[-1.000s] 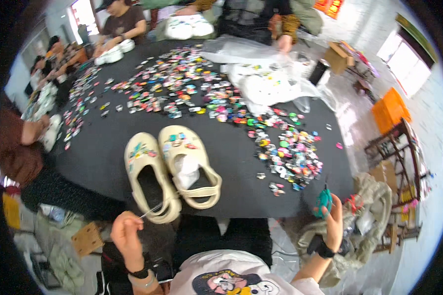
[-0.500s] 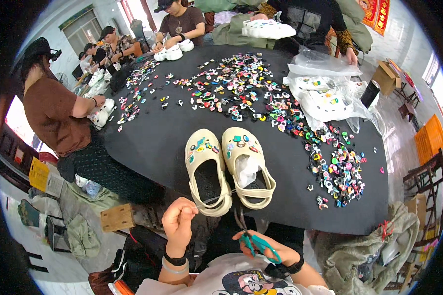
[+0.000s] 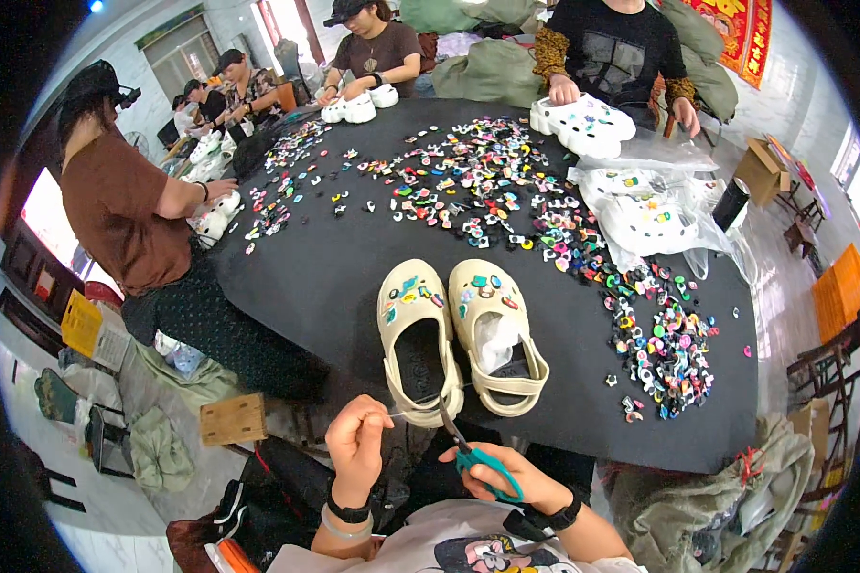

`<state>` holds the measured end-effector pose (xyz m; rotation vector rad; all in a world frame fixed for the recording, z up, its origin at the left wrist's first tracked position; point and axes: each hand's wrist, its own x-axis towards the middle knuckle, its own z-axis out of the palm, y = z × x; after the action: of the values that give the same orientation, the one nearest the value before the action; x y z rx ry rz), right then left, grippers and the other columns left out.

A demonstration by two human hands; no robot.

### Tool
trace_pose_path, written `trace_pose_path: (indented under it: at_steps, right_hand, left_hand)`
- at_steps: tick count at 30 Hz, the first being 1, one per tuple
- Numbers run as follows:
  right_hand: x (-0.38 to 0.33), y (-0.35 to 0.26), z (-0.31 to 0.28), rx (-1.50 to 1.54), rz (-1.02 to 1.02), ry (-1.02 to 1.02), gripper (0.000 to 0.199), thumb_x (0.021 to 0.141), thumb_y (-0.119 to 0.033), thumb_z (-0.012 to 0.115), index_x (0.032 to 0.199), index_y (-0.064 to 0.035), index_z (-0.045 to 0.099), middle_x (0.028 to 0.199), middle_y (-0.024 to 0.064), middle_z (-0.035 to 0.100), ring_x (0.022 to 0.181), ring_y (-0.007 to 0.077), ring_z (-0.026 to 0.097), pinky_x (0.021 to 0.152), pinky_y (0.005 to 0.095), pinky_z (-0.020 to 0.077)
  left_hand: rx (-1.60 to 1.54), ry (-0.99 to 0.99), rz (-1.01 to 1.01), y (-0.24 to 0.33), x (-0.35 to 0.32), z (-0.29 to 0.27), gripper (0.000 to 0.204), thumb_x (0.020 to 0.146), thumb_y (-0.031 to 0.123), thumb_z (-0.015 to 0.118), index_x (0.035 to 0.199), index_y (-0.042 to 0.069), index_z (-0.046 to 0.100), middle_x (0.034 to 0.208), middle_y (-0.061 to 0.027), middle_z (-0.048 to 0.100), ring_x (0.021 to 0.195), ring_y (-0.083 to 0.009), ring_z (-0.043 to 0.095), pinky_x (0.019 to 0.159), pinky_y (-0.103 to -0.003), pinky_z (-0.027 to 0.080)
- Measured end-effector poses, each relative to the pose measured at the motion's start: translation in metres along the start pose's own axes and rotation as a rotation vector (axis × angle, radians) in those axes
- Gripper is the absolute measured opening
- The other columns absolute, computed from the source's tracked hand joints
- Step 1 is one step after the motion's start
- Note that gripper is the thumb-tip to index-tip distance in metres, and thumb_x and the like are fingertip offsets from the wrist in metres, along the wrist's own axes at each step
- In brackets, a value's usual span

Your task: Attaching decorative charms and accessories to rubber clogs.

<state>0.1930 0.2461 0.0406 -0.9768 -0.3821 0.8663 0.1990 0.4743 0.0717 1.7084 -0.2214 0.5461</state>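
Note:
A pair of beige clogs with colourful charms on their toes lies side by side near the table's front edge, heels toward me: the left clog (image 3: 409,307) and the right clog (image 3: 483,286). White stuffing shows inside the right clog. My left hand (image 3: 357,447) pinches the end of a thin, pale tie (image 3: 409,413) that runs to the left clog's heel strap. In my right hand (image 3: 526,480) are teal-handled scissors (image 3: 490,466). Their dark blades point up at that heel, close to the tie; whether they touch it I cannot tell.
Many loose shoe charms (image 3: 655,334) spread over the black table (image 3: 325,286). White clogs (image 3: 645,224) in clear plastic and a black cylinder (image 3: 731,203) stand at the right. Co-workers handle white clogs (image 3: 588,124) around the table. A sack (image 3: 678,511) lies beside me.
The scissors have moved up and left, their blades now beside the left clog's heel. My left hand still holds the tie. Across the table, a co-worker's white clog has come down toward the tabletop.

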Motion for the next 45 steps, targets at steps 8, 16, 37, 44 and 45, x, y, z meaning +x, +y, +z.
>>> trace_pose_path:
  at_steps: [8, 16, 37, 44, 45]
  right_hand:
    - [-0.036, -0.014, -0.012, -0.079, -0.060, 0.247, 0.061, 0.094, -0.041, 0.056, 0.127, 0.0103, 0.047, 0.065, 0.0001, 0.048, 0.056, 0.0086, 0.045, 0.052, 0.0228, 0.0353]
    - [-0.057, -0.009, -0.041, -0.242, -0.173, 0.635, 0.072, 0.092, -0.058, 0.048, 0.122, 0.0077, 0.048, 0.056, -0.0048, 0.037, 0.042, 0.0053, 0.031, 0.039, 0.0211, 0.0210]
    - [-0.057, -0.044, -0.066, -0.177, -0.324, 0.538, 0.040, 0.094, -0.035, 0.054, 0.114, -0.0002, 0.055, 0.087, 0.0133, 0.059, 0.068, 0.0280, 0.057, 0.068, 0.0357, 0.0481]
    - [-0.073, -0.037, -0.076, -0.324, -0.323, 0.711, 0.056, 0.096, -0.044, 0.048, 0.129, 0.0009, 0.045, 0.071, 0.0021, 0.044, 0.056, 0.0130, 0.041, 0.054, 0.0251, 0.0328]
    - [-0.079, -0.039, -0.080, -0.339, -0.346, 0.752, 0.058, 0.096, -0.045, 0.047, 0.131, 0.0011, 0.043, 0.068, 0.0005, 0.042, 0.055, 0.0108, 0.039, 0.052, 0.0236, 0.0306]
  left_hand:
    - [0.261, 0.140, -0.279, 0.000, -0.023, -0.071, 0.019, 0.094, 0.009, 0.055, 0.078, -0.003, 0.055, 0.073, -0.0034, 0.055, 0.065, -0.0095, 0.049, 0.061, -0.024, 0.040]
    - [0.648, 0.131, -0.867, -0.071, -0.186, -0.187, 0.030, 0.094, 0.023, 0.057, 0.079, -0.003, 0.060, 0.068, -0.0111, 0.057, 0.066, -0.0177, 0.056, 0.062, -0.032, 0.044]
    - [0.614, -0.833, -1.506, -0.119, -0.655, -0.190, 0.033, 0.087, 0.016, 0.055, 0.118, 0.004, 0.058, 0.120, -0.0169, 0.060, 0.113, -0.0279, 0.056, 0.092, -0.036, 0.046]
    - [0.090, 0.010, -1.167, -0.162, -0.498, -0.174, 0.043, 0.088, 0.012, 0.048, 0.130, 0.007, 0.048, 0.129, -0.0142, 0.055, 0.121, -0.0276, 0.050, 0.102, -0.034, 0.040]
    - [0.009, 0.097, -1.094, -0.140, -0.507, -0.174, 0.044, 0.088, 0.011, 0.047, 0.132, 0.007, 0.047, 0.130, -0.0139, 0.054, 0.123, -0.0276, 0.049, 0.104, -0.034, 0.039]
